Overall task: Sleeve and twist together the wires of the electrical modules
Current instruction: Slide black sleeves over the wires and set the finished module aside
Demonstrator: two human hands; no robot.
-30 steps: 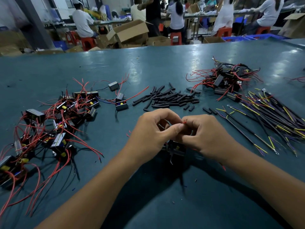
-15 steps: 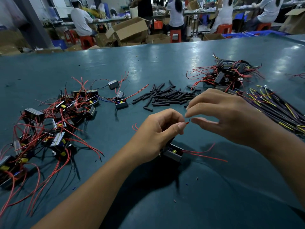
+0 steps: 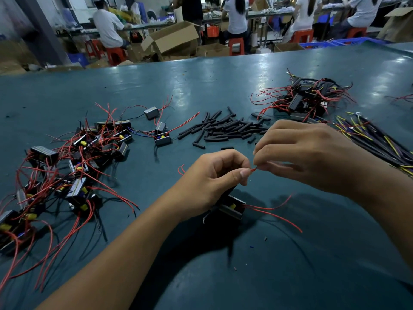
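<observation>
My left hand (image 3: 214, 175) pinches a red wire end (image 3: 253, 169) between thumb and forefinger. Under that hand lies a black electrical module (image 3: 231, 208) with a yellow part, and two more red leads trail from it to the right. My right hand (image 3: 308, 157) meets the left at the wire tip and pinches it with thumb and forefinger. A scatter of short black sleeves (image 3: 225, 128) lies just beyond both hands.
A heap of modules with red wires (image 3: 73, 166) covers the table's left side, and another heap (image 3: 308, 99) sits at the far right. A bundle of black, yellow and purple wires (image 3: 375, 142) lies right of my right hand. People sit at benches behind.
My hands parted from a joint grip; the right hand lifted away with spread fingers, then came back to pinch the wire tip. The module now lies exposed with its red leads trailing right.
</observation>
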